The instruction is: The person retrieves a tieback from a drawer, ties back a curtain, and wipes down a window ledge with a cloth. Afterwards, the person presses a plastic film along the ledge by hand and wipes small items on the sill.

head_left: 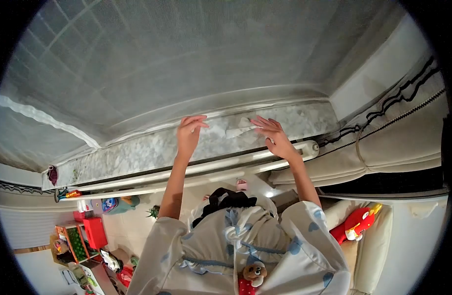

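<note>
A crumpled white tissue (240, 132) reaches leftward from the fingers of my right hand (274, 133), over the marbled window sill (152, 146). The fingers are partly spread, with the tissue's right end among them; the hand covers the rest of it. A small greyish-white lump (244, 121) shows just behind the tissue. To the left, my left hand (189, 132) is raised over the sill with its fingers bent and the thumb apart. Nothing is in it.
A sheer curtain (201, 54) hangs behind the sill. White rails (226, 164) run along its near edge. On the right is a gathered beige curtain (403, 147). A red plush toy (354, 223) lies on a pale sofa (376, 250). Red boxes (94, 232) stand lower left.
</note>
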`<state>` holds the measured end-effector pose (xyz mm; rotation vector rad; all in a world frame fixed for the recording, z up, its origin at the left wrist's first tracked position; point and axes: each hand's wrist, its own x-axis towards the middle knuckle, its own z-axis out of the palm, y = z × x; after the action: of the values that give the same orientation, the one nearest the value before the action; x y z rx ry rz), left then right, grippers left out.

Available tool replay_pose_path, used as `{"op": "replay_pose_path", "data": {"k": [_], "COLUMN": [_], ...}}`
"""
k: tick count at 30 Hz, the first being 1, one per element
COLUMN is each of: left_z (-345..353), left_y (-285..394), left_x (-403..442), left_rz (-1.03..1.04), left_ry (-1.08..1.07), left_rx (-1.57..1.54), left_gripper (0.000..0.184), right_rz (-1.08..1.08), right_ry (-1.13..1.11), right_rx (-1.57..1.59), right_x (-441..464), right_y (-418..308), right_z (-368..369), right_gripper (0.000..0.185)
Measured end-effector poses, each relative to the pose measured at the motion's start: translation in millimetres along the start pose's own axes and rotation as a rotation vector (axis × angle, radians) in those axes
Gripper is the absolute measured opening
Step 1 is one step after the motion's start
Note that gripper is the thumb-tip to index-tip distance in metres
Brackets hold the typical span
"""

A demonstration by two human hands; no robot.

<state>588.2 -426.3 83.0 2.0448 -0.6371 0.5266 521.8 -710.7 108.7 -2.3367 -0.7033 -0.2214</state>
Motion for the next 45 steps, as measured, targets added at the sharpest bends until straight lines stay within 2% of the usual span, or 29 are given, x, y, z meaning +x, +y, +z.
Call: {"op": "replay_pose_path", "data": {"k": [2,3,5,6,9,11,12,14,15,17,18,20,21,23,24,26,27,29,30,31,33,35,37,38,39,41,43,45], "left_z": [6,11,24,30,41,44,44,42,42,44,47,55,56,55,55,54,55,57,59,60,64,72,87,96,108,129,138,149], "left_y": [6,11,23,32,42,38,39,42,41,40,43,50,55,62,61,58,61,67,67,67,70,75,76,75,73,70,73,76], "left_x": [4,5,8,9,9,9,11,15,16,18,17,16,18,22,22,21,21,23,24,25,26,28,30,29,26,19,18,11], "left_rz": [-0.082,-0.08,-0.074,-0.073,-0.046,-0.143,-0.14,-0.435,-0.435,-0.52,-0.52,-0.625,-0.625,-0.98,-0.981,-0.991,-0.993,-0.807,-0.807,-0.798,-0.79,-0.726,-0.701,-0.681,-0.676,-0.487,-0.467,-0.433], "left_ry": [-0.068,-0.07,-0.141,-0.142,-0.227,-0.387,-0.389,-0.475,-0.475,-0.483,-0.486,-0.373,-0.376,-0.342,-0.348,-0.406,-0.414,-0.537,-0.542,-0.554,-0.573,-0.658,-0.694,-0.72,-0.728,-0.541,-0.573,-0.568], "left_rx": [-0.088,-0.092,-0.17,-0.17,-0.203,-0.22,-0.223,-0.266,-0.265,-0.259,-0.261,-0.636,-0.636,-0.991,-0.991,-0.981,-0.98,-0.764,-0.764,-0.794,-0.825,-0.853,-0.777,-0.699,-0.704,-0.769,-0.69,-0.626], "left_gripper": [0.017,0.017,0.013,0.013,0.021,0.026,0.026,0.026,0.026,0.026,0.026,0.019,0.019,0.024,0.024,0.025,0.025,0.027,0.027,0.026,0.025,0.023,0.022,0.021,0.021,0.02,0.018,0.019], "right_rz": [0.043,0.047,0.249,0.25,0.276,0.218,0.22,0.419,0.419,0.359,0.361,0.208,0.211,0.106,0.111,-0.124,-0.116,-0.038,0.091,0.095,0.331,0.316,0.636,0.613,0.617,0.637,0.669,0.629], "right_ry": [0.036,0.037,-0.01,-0.008,0.102,0.081,0.084,0.099,0.1,0.591,0.592,0.524,0.526,0.295,0.297,0.227,0.23,0.299,0.411,0.413,0.778,0.734,0.311,0.355,0.362,0.899,1.032,1.081], "right_rx": [0.078,0.075,0.252,0.252,0.379,0.388,0.386,0.238,0.238,0.234,0.233,-0.046,-0.046,-0.154,-0.156,-0.197,-0.198,-0.021,0.065,0.066,0.143,0.068,0.853,0.752,0.746,0.578,-0.159,-0.479], "right_x": [2,3,7,13,26,31,33,35,36,39,37,29,24,13,10,4,-1,-13,-17,-18,-5,-16,-26,-35,-42,-62,-81,-90], "right_y": [-6,-6,-1,-8,-23,-22,-17,-9,-11,-23,-27,-30,-36,-48,-56,-70,-68,-58,-54,-51,-49,-15,6,20,29,46,72,91], "right_z": [-2,0,3,3,-4,-9,-13,-21,-18,-5,3,19,25,36,36,30,30,27,24,22,6,8,4,10,8,-5,-40,-68], "right_gripper": [0.04,0.04,0.031,0.031,0.023,0.019,0.019,0.025,0.025,0.031,0.031,0.036,0.036,0.036,0.036,0.037,0.037,0.041,0.041,0.041,0.037,0.038,0.032,0.023,0.023,0.016,0.018,0.022]}}
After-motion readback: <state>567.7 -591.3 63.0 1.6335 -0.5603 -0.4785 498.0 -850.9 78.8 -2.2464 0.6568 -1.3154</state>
